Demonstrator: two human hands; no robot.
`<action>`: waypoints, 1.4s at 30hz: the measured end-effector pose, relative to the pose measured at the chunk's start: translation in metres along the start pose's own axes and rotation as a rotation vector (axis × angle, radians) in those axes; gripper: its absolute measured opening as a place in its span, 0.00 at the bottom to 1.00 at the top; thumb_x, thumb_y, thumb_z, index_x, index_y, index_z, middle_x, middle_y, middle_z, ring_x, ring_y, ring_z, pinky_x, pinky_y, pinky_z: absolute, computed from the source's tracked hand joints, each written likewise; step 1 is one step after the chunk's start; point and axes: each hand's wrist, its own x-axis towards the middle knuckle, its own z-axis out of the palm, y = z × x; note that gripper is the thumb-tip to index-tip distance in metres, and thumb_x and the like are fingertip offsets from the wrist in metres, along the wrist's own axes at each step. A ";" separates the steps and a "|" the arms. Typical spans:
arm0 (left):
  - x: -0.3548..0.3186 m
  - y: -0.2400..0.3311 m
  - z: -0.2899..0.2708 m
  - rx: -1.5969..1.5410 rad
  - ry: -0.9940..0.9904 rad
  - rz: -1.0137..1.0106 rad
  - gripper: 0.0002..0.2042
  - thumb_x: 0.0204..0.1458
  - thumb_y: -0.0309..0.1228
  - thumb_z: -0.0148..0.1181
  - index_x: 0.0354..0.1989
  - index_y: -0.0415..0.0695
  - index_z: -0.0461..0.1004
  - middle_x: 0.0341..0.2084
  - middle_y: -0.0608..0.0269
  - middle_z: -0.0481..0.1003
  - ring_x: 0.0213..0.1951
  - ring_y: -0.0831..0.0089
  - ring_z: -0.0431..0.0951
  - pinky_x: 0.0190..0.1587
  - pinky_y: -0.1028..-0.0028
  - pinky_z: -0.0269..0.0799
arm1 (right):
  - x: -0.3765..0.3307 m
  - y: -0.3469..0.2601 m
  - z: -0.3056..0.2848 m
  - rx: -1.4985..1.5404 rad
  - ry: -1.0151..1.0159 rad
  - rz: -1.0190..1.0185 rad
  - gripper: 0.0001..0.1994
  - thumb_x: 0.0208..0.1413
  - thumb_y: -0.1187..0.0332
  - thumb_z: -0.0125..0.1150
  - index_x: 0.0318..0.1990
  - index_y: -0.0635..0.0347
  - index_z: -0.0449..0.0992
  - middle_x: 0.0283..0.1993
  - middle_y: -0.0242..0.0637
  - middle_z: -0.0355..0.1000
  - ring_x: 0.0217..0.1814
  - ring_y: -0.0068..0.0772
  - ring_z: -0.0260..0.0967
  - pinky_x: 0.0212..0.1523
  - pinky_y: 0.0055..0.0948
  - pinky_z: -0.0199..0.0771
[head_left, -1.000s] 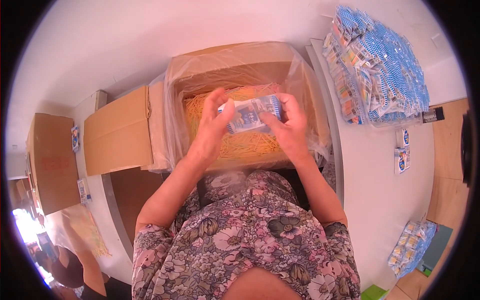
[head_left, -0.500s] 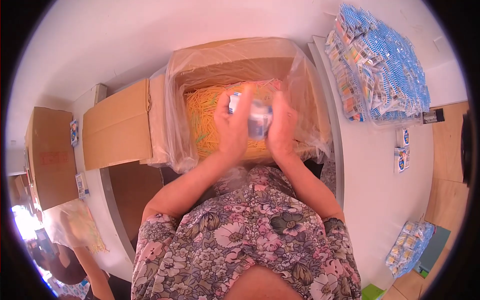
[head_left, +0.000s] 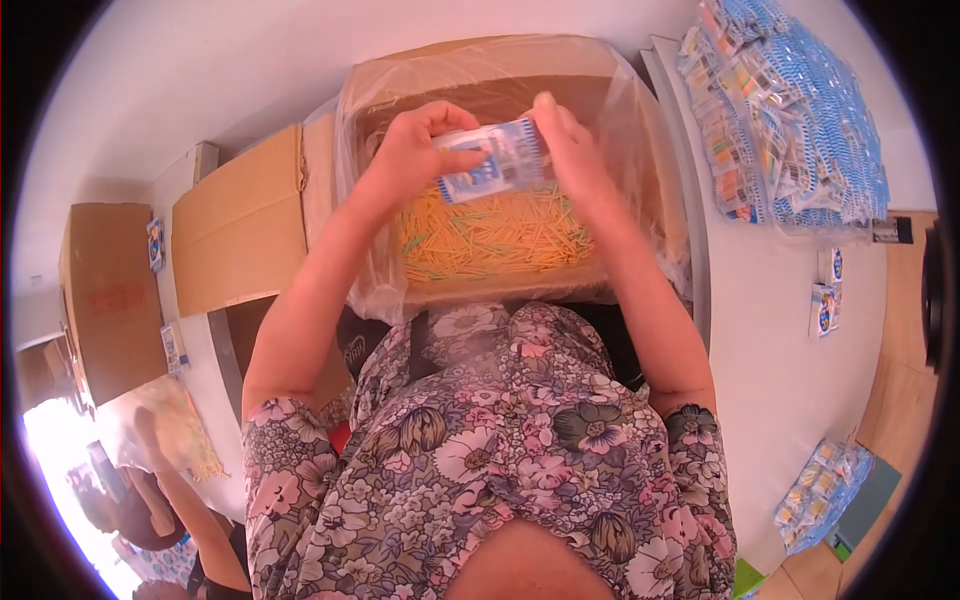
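Note:
A small white and blue plastic packet is held up over an open cardboard box. My left hand pinches its left end, the thumb lying across its face. At the right end, my right hand has its fingers closed on the packet's edge, slightly blurred. Below both hands, many thin yellow, orange and green sticks lie loose in the box. Clear plastic sheeting lines that box and hangs over its rim.
To the right stands a clear bin heaped with blue and white packets. Loose packets lie on the white table, with a bagged bundle nearer. At left are a box flap, a carton and another person's arm.
My hands have risen and spread apart, turning the packet so that its printed face shows stretched flat between them. The whole view has shifted slightly.

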 end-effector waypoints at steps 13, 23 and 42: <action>0.062 -0.153 -0.044 0.967 -0.211 -0.304 0.12 0.41 0.32 0.63 0.36 0.43 0.78 0.36 0.50 0.77 0.40 0.56 0.77 0.42 0.63 0.73 | -0.036 0.044 -0.033 -0.444 -0.165 -0.101 0.13 0.52 0.63 0.60 0.39 0.62 0.73 0.34 0.31 0.71 0.33 0.23 0.65 0.33 0.25 0.66; 0.039 -0.112 -0.024 0.674 0.090 -0.116 0.06 0.45 0.27 0.60 0.32 0.43 0.78 0.27 0.61 0.78 0.32 0.70 0.78 0.36 0.71 0.72 | -0.036 0.045 -0.031 -0.567 -0.125 -0.180 0.16 0.51 0.62 0.61 0.40 0.66 0.71 0.34 0.40 0.71 0.32 0.30 0.67 0.34 0.28 0.68; 0.034 -0.073 0.002 -0.389 0.204 0.169 0.08 0.53 0.27 0.54 0.38 0.37 0.75 0.24 0.71 0.74 0.25 0.87 0.68 0.27 0.82 0.65 | 0.005 0.032 -0.067 -1.706 -0.594 -0.218 0.07 0.47 0.72 0.52 0.30 0.63 0.76 0.30 0.47 0.74 0.38 0.48 0.71 0.39 0.42 0.70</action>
